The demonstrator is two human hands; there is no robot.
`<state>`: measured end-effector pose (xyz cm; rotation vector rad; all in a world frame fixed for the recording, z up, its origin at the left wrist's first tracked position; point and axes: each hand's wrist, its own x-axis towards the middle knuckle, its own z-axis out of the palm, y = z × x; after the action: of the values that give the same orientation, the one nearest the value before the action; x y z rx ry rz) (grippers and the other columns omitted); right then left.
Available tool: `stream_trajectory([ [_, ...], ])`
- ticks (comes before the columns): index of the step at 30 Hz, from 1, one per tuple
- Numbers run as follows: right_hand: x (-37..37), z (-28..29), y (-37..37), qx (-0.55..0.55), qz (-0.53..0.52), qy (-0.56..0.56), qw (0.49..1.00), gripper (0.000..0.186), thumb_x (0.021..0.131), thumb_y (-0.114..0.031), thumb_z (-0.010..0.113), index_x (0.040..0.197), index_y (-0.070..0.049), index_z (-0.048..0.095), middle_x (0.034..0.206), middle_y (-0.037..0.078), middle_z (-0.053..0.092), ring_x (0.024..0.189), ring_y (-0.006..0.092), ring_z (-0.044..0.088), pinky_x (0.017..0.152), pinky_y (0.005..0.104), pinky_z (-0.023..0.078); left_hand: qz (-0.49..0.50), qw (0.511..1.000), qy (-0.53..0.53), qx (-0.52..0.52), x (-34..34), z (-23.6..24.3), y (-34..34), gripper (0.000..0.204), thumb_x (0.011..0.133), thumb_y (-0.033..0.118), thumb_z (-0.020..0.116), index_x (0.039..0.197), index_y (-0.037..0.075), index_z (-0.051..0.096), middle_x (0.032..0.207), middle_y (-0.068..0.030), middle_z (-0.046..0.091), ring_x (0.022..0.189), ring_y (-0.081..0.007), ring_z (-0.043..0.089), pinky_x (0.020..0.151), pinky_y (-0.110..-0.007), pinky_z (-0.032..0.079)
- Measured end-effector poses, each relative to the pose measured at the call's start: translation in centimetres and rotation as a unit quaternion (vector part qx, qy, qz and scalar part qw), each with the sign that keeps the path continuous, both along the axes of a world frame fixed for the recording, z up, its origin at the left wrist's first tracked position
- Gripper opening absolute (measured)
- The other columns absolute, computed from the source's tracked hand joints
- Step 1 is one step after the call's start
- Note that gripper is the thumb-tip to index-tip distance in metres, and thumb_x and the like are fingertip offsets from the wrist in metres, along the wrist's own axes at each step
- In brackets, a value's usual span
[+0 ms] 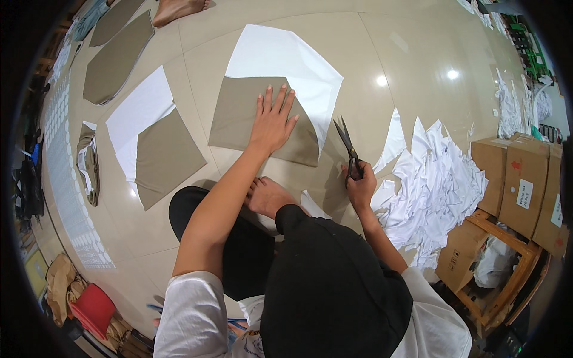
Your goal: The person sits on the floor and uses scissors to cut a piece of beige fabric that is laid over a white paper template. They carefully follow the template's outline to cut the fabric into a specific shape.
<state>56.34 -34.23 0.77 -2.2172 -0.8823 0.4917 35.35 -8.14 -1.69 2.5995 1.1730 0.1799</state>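
Observation:
My left hand (pixel 273 122) lies flat with fingers spread on an olive fabric piece (pixel 242 101), which overlaps part of a larger white piece (pixel 268 51) on the tiled floor. My right hand (pixel 359 188) grips black scissors (pixel 349 143), held right of the pieces with the blades slightly apart and pointing up the picture. Under my left forearm my bare foot (pixel 268 200) shows beside my dark trouser leg (pixel 221 250). A small white scrap (pixel 313 206) lies near that foot.
Left: olive and white pieces (pixel 167 155), more olive pieces (pixel 116 59), a folded bundle (pixel 89 161), a red object (pixel 92 307). Right: piled white scraps (pixel 433 179), cardboard boxes (pixel 519 212), a wooden frame (pixel 519 265). Another person's bare foot (pixel 176 11) is at the top.

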Motion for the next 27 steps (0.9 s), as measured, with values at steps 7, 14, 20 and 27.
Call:
stream_trajectory([
  [7,-0.5,0.1,1.1,0.01,0.013,-0.023,1.0,0.038,0.088,-0.018,0.095,0.107,0.002,0.068,0.091,0.015,0.073,0.078,0.0245,0.071,0.073,0.0374,0.056,-0.033,0.999,-0.022,-0.013,1.1,-0.6,1.3,0.071,0.117,0.046,0.045,0.178,0.015,0.026,0.185,-0.0085,0.024,0.171,-0.0415,0.015,0.139,-0.06,0.013],
  [14,0.2,0.6,3.3,0.002,0.005,-0.004,1.0,0.039,0.088,-0.018,0.096,0.107,0.002,0.069,0.091,0.016,0.074,0.079,0.0231,0.073,0.073,0.0377,0.057,0.07,0.996,-0.051,0.025,-3.9,-0.7,5.0,0.071,0.115,0.042,0.05,0.175,0.007,0.032,0.182,-0.0186,0.028,0.169,-0.0438,0.021,0.138,-0.06,0.016],
  [20,0.4,-0.6,9.5,0.098,0.016,-0.069,0.993,0.046,0.085,-0.021,0.097,0.113,0.002,0.069,0.098,0.017,0.073,0.089,0.0301,0.073,0.081,0.0412,0.057,0.099,0.994,-0.037,0.032,-7.4,-0.3,6.1,0.072,0.114,0.043,0.052,0.173,0.005,0.036,0.181,-0.0221,0.029,0.167,-0.0478,0.021,0.137,-0.063,0.016],
  [27,0.5,-2.2,19.6,0.122,-0.004,-0.227,0.966,0.065,0.081,-0.035,0.1,0.116,0.008,0.067,0.107,0.021,0.07,0.098,0.0399,0.068,0.088,0.0499,0.053,0.112,0.993,0.003,0.043,-6.8,-0.5,4.4,0.075,0.113,0.048,0.051,0.174,0.007,0.035,0.183,-0.019,0.027,0.167,-0.0517,0.019,0.137,-0.064,0.016],
])
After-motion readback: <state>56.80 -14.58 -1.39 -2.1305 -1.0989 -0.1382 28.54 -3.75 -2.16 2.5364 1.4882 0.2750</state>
